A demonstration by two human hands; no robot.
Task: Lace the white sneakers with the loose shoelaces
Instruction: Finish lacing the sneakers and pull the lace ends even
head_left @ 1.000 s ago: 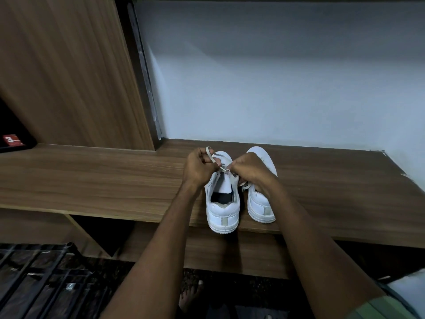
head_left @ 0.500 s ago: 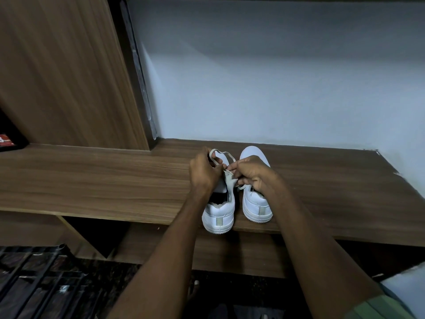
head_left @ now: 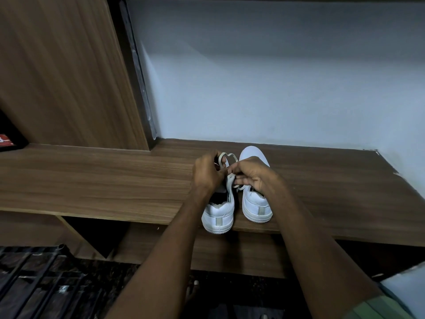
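Head view gives me, on the wood-grain surface (head_left: pixel 96 180), my left hand (head_left: pixel 207 173) pinching a flat looped shoelace (head_left: pixel 226 157) over the smooth left sneaker (head_left: pixel 219 215), right hand (head_left: pixel 255 177) pinching lace beside the rounded right sneaker (head_left: pixel 256 207).

Left sneaker's (head_left: pixel 218 215) eyelets (hand-hidden)

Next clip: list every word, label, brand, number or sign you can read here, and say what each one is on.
Nothing here can be read for sure.
Red label on the dark object at the far left edge: white marks, too blurred and cut off to read.
Left sneaker, right sneaker: grey heel tabs, no text visible.
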